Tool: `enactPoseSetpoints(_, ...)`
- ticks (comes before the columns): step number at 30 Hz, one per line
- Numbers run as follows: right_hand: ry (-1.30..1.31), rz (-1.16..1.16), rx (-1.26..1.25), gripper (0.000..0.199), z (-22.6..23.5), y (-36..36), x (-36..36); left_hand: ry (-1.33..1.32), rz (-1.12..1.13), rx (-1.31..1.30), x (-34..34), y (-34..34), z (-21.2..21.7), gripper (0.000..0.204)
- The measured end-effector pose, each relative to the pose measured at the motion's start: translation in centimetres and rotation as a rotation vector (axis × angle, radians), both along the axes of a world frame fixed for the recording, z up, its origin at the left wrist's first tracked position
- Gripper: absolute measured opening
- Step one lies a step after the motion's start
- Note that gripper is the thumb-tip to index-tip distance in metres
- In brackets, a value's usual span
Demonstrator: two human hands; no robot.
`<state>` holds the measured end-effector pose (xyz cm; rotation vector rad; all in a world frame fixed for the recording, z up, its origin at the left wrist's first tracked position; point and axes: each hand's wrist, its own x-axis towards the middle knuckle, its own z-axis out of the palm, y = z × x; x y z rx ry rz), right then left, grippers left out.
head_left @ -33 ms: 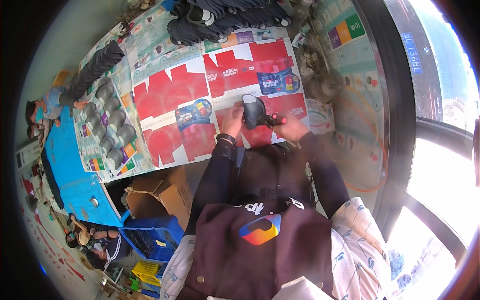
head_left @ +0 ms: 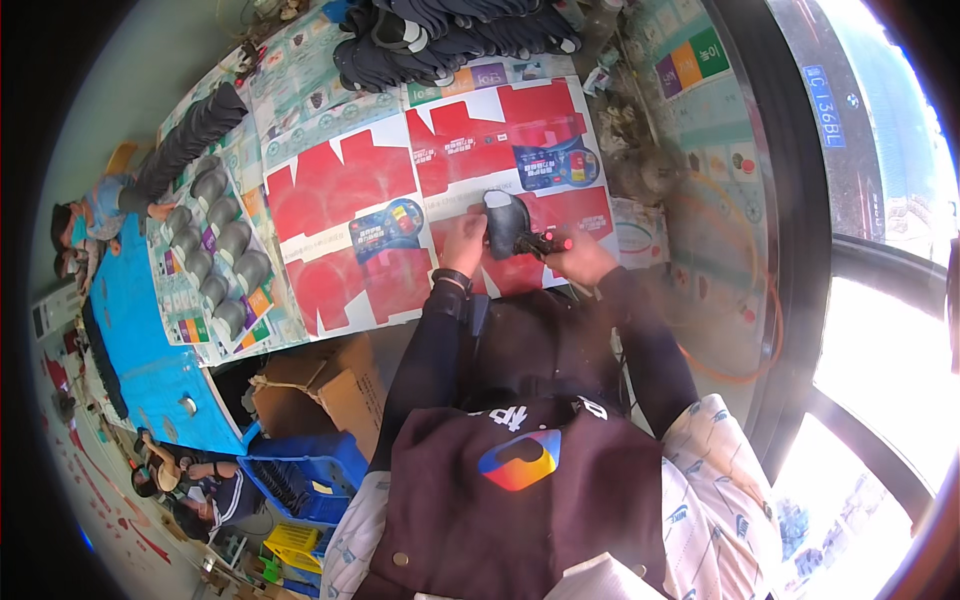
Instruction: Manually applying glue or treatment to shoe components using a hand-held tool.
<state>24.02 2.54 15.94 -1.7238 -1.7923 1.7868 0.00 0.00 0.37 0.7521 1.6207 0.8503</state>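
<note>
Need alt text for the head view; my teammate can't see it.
The left hand holds a dark, curved piece with a whitish patch; the right hand holds a red-tipped black tool beside it, over red-and-white printed sheets. Rounded dark-grey pieces lie in rows at left; dark pieces are heaped beyond.

Worker dressed in close-fitting dark sleeves (head_left: 650, 345), fingers (head_left: 478, 230) bare | black band (head_left: 452, 277) circling the left wrist (head_left: 450, 268) | maroon apron (head_left: 520, 530) bearing a blue, orange and yellow logo (head_left: 545, 468), white characters (head_left: 514, 415) near it, pale round snap (head_left: 400, 559) | pale shirt (head_left: 715, 485) with small blue print showing at both sides
</note>
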Motion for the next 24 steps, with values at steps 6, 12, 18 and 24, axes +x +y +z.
enactPoseSetpoints(6,-0.077,-0.103,0.014,0.036,-0.5,-1.3,2.3,-0.073,0.046,0.015,2.8,-0.8,1.7,0.046)
enactPoseSetpoints(12,-0.073,-0.089,0.060,0.036,0.2,-0.6,2.0,0.073,-0.052,0.047,3.1,0.2,4.0,0.043)
enactPoseSetpoints(18,-0.165,-0.133,0.320,0.034,0.3,1.0,1.8,0.056,-0.039,0.104,3.7,0.8,3.4,0.040)
enactPoseSetpoints(24,-0.204,-0.127,0.230,0.033,-0.1,-0.3,1.5,0.105,-0.026,0.155,3.2,0.8,2.3,0.039)
